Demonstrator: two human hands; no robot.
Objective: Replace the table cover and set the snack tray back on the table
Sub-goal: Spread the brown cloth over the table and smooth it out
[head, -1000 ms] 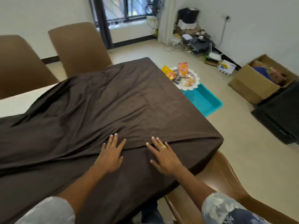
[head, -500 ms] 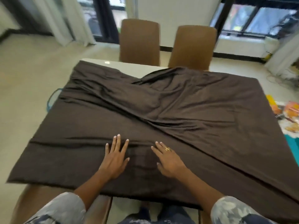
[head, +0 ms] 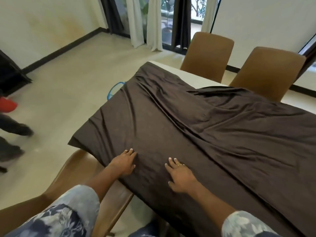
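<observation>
Both hands flat on the brown cover (head: 196, 134), fingers spread, gripping nothing: left hand (head: 123, 163) near the bench's near left corner, right hand (head: 180, 175) just beside it, ring on one finger. The two hands are apart, palms pressing cloth.

Step looks like smoothing and squaring the cover. Cloth sits skewed: a bare white strip of bench (head: 196, 75) shows along the far edge, and long diagonal folds run across the middle. To do it well, push outward from the centre with flat palms, then tug the far edge over the bare strip so the overhang is even all round; avoid dragging the near edge off while doing so.

Snack tray not in view, so not on the bench yet.

Room: pale tiled floor, two brown chairs (head: 266, 72) at the far side, another chair (head: 77, 170) just below the left hand. Curtains and a glazed door behind. Someone's legs at far left, blurred. A blue object (head: 113, 89) pokes out past the bench's left edge.
</observation>
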